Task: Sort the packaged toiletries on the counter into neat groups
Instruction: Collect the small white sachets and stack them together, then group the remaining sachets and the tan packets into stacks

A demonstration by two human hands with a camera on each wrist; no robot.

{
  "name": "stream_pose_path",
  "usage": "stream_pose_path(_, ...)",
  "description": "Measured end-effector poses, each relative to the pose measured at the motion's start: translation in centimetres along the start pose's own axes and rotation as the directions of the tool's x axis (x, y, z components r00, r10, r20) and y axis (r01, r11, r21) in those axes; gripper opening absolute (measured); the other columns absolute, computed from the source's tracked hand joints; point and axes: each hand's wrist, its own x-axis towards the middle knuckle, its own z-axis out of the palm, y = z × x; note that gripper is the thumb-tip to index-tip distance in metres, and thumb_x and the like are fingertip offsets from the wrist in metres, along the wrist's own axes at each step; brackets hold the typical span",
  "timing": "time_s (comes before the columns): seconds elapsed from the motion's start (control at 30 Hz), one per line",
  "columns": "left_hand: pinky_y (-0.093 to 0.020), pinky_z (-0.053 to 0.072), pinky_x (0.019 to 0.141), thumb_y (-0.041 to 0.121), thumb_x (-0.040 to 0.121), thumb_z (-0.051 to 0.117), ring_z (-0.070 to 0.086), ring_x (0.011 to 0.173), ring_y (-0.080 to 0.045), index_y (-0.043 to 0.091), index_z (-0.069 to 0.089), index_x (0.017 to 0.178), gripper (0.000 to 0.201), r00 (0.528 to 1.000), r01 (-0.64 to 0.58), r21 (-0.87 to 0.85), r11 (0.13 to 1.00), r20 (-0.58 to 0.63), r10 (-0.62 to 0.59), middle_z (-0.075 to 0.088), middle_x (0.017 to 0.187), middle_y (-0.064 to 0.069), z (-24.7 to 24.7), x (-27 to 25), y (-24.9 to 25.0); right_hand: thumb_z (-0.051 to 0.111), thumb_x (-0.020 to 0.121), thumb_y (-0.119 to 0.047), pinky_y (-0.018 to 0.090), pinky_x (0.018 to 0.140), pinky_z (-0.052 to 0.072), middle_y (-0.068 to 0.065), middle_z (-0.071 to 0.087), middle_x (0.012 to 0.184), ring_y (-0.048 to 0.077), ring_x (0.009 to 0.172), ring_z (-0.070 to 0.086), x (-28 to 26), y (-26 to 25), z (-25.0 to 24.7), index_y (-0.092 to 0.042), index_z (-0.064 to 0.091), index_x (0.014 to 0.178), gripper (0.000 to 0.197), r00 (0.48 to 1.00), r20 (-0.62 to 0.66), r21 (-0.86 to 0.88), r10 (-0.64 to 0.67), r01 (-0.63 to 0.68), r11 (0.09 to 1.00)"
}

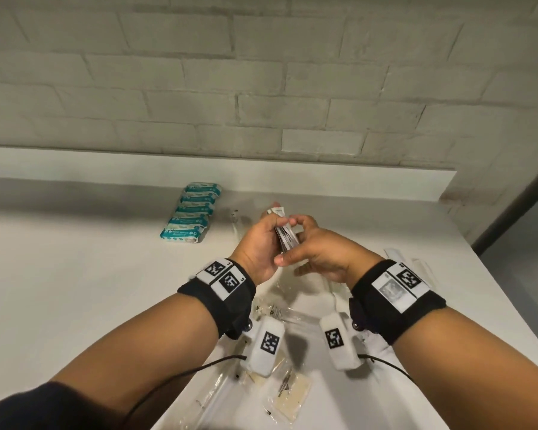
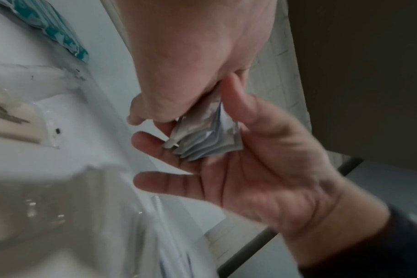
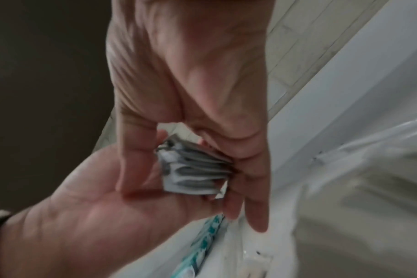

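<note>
Sachets (image 1: 286, 240) sit stacked between both hands above the counter (image 1: 75, 274). Left hand (image 1: 258, 243) cups them; right hand (image 1: 320, 249) pinches their edges. Teal packets (image 1: 193, 212) lie in a row behind.

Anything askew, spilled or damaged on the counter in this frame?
Nothing is spilled or visibly damaged. The teal packs lie in a tidy overlapping row, but the clear-wrapped items nearest the person are still scattered at odd angles. Both hands hold a fanned stack of sachets.
</note>
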Motion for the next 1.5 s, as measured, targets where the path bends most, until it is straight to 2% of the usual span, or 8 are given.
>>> stream_pose_path(0.27, -0.020, 0.051, 0.077, 0.022, 0.095, 0.043, 0.066, 0.089, -0.011, 0.012, 0.060, 0.112, 0.026, 0.999, 0.020, 0.402, 0.915, 0.019, -0.030, 0.065, 0.103, -0.007, -4.5, 2.2, 2.9, 0.066, 0.077, -0.002, 0.042, 0.076, 0.055, 0.010, 0.057, 0.097, 0.023, 0.083, 0.057, 5.1, -0.5, -0.8, -0.016, 0.045, 0.120, 0.050, 0.991, -0.086, -0.318, 0.101, -0.123, 0.940)
stream_pose_path(0.37, -0.042, 0.030, 0.107, 0.046, 0.092, 0.052, 0.045, 0.123, -0.017, 0.019, 0.058, 0.124, 0.042, 0.986, 0.149, 0.757, 0.636, -0.159, -0.043, 0.055, 0.129, 0.002, -6.0, 4.1, 5.1, 0.068, 0.074, -0.001, 0.044, 0.076, 0.058, 0.014, 0.062, 0.100, 0.029, 0.086, 0.063, 8.2, -1.5, -2.1, -0.008, 0.051, 0.116, 0.045, 0.993, -0.100, -0.512, 0.065, -0.107, 0.852)
stream_pose_path(0.53, -0.035, 0.042, 0.101, 0.043, 0.088, 0.059, 0.052, 0.116, -0.023, 0.014, 0.050, 0.128, 0.050, 0.967, 0.245, 0.959, 0.142, -0.253, 0.036, 0.054, 0.129, -0.006, -7.6, 7.2, 5.0, 0.070, 0.078, -0.016, 0.024, 0.060, 0.043, 0.012, 0.058, 0.111, 0.023, 0.089, 0.055, 14.8, -3.3, -3.8, -0.001, 0.049, 0.121, 0.050, 0.995, -0.096, -0.832, 0.002, -0.081, 0.548)
stream_pose_path(0.73, -0.027, 0.046, 0.083, 0.033, 0.089, 0.057, 0.059, 0.100, -0.020, 0.012, 0.045, 0.122, 0.041, 0.991, 0.104, 0.984, -0.147, -0.089, 0.100, 0.057, 0.117, -0.003, -8.9, 9.0, 5.1, 0.061, 0.090, -0.027, 0.031, 0.090, 0.042, 0.017, 0.050, 0.125, 0.034, 0.116, 0.051, 22.1, -3.7, -3.2, 0.004, 0.049, 0.126, 0.049, 0.999, 0.054, -0.964, -0.003, 0.053, 0.260)
stream_pose_path(0.9, -0.043, 0.048, 0.085, 0.019, 0.086, 0.058, 0.055, 0.103, -0.041, 0.012, 0.038, 0.128, 0.047, 0.960, 0.157, 0.913, -0.376, -0.052, 0.275, 0.039, 0.124, -0.020, -9.1, 13.2, 9.7, 0.037, 0.098, -0.014, 0.025, 0.068, 0.047, 0.003, 0.054, 0.079, 0.015, 0.071, 0.057, 27.2, -2.4, -2.6, -0.009, 0.050, 0.085, 0.019, 0.934, 0.336, -0.890, -0.125, 0.358, 0.284)
stream_pose_path(0.93, -0.043, 0.046, 0.082, 0.015, 0.086, 0.057, 0.056, 0.101, -0.042, 0.012, 0.037, 0.128, 0.047, 0.962, 0.164, 0.897, -0.410, -0.054, 0.268, 0.039, 0.123, -0.021, -8.9, 14.1, 10.4, 0.048, 0.094, -0.019, 0.030, 0.075, 0.050, 0.004, 0.058, 0.089, 0.018, 0.082, 0.060, 27.3, -2.5, -2.8, -0.008, 0.055, 0.094, 0.013, 0.957, 0.278, -0.948, -0.079, 0.287, 0.137)
stream_pose_path(1.23, -0.041, 0.041, 0.097, 0.013, 0.090, 0.053, 0.053, 0.117, -0.035, 0.007, 0.041, 0.129, 0.041, 0.984, 0.089, 0.846, -0.525, 0.005, 0.177, 0.052, 0.130, -0.017, -10.1, 18.6, 10.2, 0.082, 0.060, -0.038, 0.044, 0.100, 0.044, 0.007, 0.052, 0.130, 0.031, 0.121, 0.049, 27.1, -1.6, -4.1, -0.020, 0.040, 0.138, 0.090, 0.983, -0.042, -0.933, -0.180, 0.027, 0.360)
stream_pose_path(1.5, -0.032, 0.040, 0.077, 0.013, 0.080, 0.072, 0.060, 0.104, -0.034, 0.003, 0.050, 0.111, 0.039, 0.978, 0.074, 0.851, -0.521, 0.040, 0.203, 0.059, 0.115, -0.016, -10.5, 19.7, 10.9, 0.061, 0.082, -0.025, 0.033, 0.098, 0.045, -0.008, 0.058, 0.119, 0.015, 0.109, 0.057, 26.8, -1.1, -5.2, -0.034, 0.056, 0.124, 0.042, 0.957, -0.073, -0.855, -0.282, 0.085, 0.511)
